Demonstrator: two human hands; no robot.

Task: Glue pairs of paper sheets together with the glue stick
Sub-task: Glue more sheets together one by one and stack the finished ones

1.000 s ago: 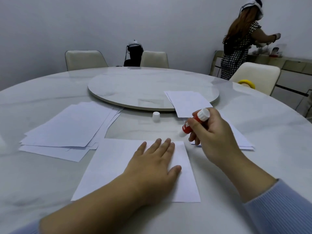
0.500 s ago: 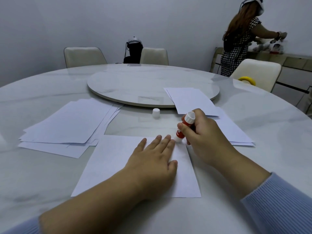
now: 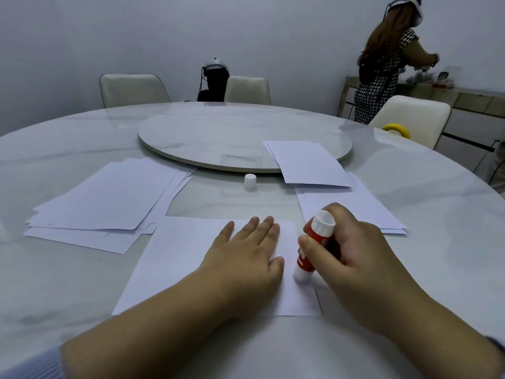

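So it's a big round table (image 3: 82, 283) with a glossy pale marble top, faint grey veins running through it, and a raised lazy Susan (image 3: 218, 132) of the same stone sitting in the middle. Plain light grey walls all round. Cream padded chairs (image 3: 134, 88) stand at about 11 and 12 o'clock past the far rim, with some dark headset-type gear (image 3: 214, 80) between them. Off at 2 o'clock a second person (image 3: 382, 64) in a black-and-white houndstooth dress stands at a sideboard (image 3: 464, 97), back turned to the table. There's another cream chair near them with a yellow ring (image 3: 396, 130) by it.

Paper everywhere, all thin matte white. A loose fanned pile (image 3: 109, 198) lies at 10 o'clock, a second stack (image 3: 352, 203) at 1 o'clock with a sheet (image 3: 308, 162) on top that overlaps the turntable edge. The small white cap (image 3: 250, 181) stands on its own at 12 o'clock, apart from both piles.

Right in front, one single sheet (image 3: 177, 263) lies flat. The left hand (image 3: 243, 261) presses on it, palm down, fingers straight and together. The right hand (image 3: 352, 258) has its fingers and thumb wrapped round the glue stick (image 3: 314, 244), a red tube with white ends, tilted, its lower tip touching the sheet's right edge at about 3 o'clock.
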